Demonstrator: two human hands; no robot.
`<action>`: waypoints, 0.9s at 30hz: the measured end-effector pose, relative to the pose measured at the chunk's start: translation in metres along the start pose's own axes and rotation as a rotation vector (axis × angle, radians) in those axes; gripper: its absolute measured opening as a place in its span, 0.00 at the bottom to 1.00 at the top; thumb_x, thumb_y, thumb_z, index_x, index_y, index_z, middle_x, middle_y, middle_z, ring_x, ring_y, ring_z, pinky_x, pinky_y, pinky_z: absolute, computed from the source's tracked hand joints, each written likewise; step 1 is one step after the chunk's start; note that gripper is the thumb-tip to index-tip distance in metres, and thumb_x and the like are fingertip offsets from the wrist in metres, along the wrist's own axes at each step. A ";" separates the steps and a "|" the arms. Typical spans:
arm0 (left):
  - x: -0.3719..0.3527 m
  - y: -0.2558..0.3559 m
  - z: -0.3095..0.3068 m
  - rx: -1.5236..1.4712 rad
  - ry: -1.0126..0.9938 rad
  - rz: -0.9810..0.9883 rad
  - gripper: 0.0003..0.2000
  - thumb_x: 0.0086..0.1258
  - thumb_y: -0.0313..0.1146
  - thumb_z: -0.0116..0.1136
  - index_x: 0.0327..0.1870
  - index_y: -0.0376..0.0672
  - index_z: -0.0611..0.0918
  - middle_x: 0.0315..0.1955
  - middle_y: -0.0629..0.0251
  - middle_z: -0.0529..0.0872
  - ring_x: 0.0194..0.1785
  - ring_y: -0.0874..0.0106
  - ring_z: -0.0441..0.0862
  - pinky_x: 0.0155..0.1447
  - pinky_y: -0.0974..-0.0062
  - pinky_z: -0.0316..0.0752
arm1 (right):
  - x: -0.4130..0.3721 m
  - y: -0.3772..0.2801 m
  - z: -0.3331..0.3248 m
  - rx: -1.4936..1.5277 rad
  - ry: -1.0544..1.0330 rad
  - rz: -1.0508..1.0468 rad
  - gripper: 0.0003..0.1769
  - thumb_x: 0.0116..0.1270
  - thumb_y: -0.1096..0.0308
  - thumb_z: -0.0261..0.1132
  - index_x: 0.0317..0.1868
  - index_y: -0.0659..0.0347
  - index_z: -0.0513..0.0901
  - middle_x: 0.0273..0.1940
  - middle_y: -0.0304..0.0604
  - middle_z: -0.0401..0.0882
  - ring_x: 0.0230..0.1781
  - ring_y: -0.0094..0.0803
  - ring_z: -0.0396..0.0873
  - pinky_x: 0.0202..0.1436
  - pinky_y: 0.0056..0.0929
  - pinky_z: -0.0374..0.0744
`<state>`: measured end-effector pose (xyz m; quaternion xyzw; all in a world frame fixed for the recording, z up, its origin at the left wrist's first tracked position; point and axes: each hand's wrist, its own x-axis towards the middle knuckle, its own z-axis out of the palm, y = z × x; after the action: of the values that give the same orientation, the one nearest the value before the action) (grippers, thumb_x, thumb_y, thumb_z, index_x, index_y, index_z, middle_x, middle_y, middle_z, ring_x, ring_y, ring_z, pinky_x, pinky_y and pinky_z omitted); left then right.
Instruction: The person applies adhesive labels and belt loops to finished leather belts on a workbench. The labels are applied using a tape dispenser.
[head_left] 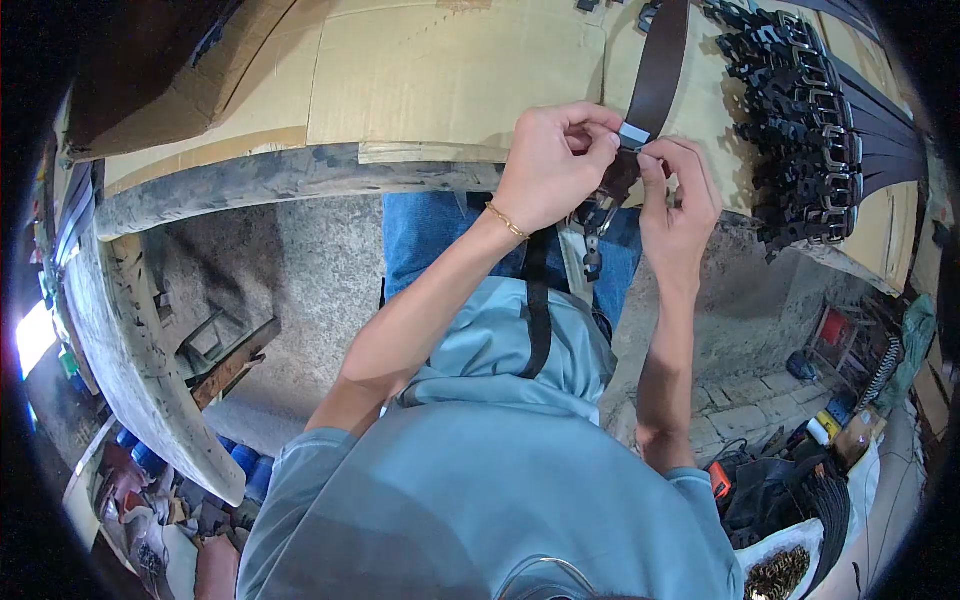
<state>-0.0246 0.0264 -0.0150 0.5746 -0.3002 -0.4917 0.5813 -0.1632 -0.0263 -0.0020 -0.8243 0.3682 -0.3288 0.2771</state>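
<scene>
A dark brown belt [659, 65] runs down over the table's front edge, its buckle end [602, 208] hanging toward my lap. Across the strap lies a small pale blue-white strip [634, 132], like a label band. My left hand [560, 165] is closed, thumb and forefinger pinched at the left end of this strip. On the other side, my right hand [683, 200] pinches the belt's edge just below the strip with thumb and forefinger, its other fingers curled.
Cardboard covers the table [430, 80]. To the right, a pile of black belts [815, 130] lies with buckles stacked along its near side. A curved pale slab [150, 370] stands at left. Scraps [190, 530] lie lower left, and a container of brass-coloured pieces [780, 573] sits lower right.
</scene>
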 end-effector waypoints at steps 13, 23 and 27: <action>0.003 0.003 -0.003 -0.080 -0.107 -0.033 0.15 0.60 0.22 0.60 0.48 0.28 0.77 0.31 0.70 0.79 0.35 0.84 0.76 0.37 0.85 0.73 | -0.001 0.000 0.005 0.213 0.075 0.171 0.06 0.57 0.78 0.64 0.36 0.65 0.80 0.32 0.42 0.78 0.29 0.27 0.75 0.34 0.22 0.73; 0.001 0.003 0.006 0.115 -0.041 0.021 0.16 0.57 0.23 0.63 0.47 0.28 0.76 0.31 0.69 0.78 0.35 0.82 0.77 0.37 0.85 0.73 | 0.019 -0.004 -0.021 0.379 -0.201 0.417 0.03 0.62 0.75 0.60 0.36 0.66 0.79 0.30 0.36 0.80 0.29 0.19 0.74 0.33 0.19 0.71; 0.000 0.002 0.006 0.144 -0.026 0.031 0.16 0.57 0.24 0.63 0.46 0.28 0.77 0.30 0.69 0.79 0.35 0.82 0.77 0.38 0.84 0.74 | 0.020 -0.006 -0.022 0.340 -0.212 0.407 0.04 0.62 0.75 0.61 0.37 0.66 0.80 0.29 0.37 0.81 0.29 0.20 0.75 0.33 0.20 0.71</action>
<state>-0.0299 0.0234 -0.0122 0.6039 -0.3513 -0.4671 0.5420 -0.1673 -0.0437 0.0229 -0.7050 0.4346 -0.2354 0.5086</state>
